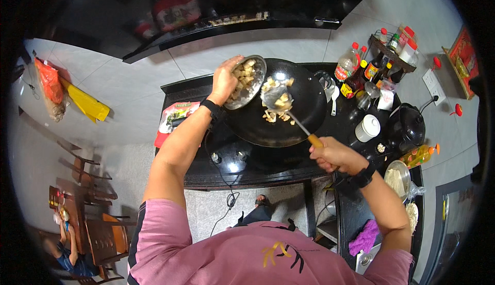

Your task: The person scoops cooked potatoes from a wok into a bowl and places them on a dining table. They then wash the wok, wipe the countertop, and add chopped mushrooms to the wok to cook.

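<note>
- The left hand [225, 81] grips a metal bowl [246, 82] of pale cubes, tilted over the wok [304, 110] just right of it.
- The right hand [334, 155] is closed on a ladle [277, 95] handle; its scoop, ahead of the hand, holds cubes above the wok.

Tilted bowl [246, 81] above black wok [289, 104]
</note>
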{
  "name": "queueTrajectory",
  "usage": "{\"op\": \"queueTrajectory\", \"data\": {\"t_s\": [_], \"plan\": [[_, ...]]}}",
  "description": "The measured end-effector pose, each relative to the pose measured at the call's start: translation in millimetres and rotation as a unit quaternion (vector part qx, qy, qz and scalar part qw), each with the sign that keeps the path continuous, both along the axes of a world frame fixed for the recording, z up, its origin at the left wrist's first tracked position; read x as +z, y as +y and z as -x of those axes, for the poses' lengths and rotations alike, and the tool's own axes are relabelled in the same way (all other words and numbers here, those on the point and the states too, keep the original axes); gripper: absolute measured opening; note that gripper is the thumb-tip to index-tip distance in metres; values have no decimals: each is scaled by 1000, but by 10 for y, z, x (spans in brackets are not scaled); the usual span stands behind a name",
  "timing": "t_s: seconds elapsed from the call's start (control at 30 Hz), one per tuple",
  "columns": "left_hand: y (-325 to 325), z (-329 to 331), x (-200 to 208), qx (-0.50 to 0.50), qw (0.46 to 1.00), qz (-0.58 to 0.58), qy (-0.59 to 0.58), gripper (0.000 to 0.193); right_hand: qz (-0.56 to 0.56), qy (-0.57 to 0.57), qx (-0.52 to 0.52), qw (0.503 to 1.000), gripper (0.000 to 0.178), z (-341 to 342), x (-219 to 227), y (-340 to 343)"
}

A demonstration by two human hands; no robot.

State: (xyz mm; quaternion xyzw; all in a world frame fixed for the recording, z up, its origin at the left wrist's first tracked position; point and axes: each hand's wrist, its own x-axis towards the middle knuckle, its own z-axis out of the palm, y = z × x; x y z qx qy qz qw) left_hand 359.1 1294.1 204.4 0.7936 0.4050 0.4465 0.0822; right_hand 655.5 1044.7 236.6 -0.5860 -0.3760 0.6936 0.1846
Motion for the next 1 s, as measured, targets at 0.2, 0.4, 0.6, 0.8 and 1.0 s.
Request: {"op": "queueTrajectory", "data": {"t_s": [0.2,0.4,0.6,0.8,1.0], "plan": [[147,79,75,-19,973,178,-145,59,-326,-522,223,756,29,-258,261,180],[179,266,202,-63,906,285,-306,55,-349,-514,172,764,27,-304,442,121],[-210,236,494,-38,859,329,-390,58,-341,-352,128,862,37,-305,516,156],[-639,-106,676,-47,849,311,-424,57,-422,-434,111,788,28,-93,407,108],[-1162,-827,787,-74,826,305,-468,56,-459,-562,101,681,18,-361,351,-391]]}}
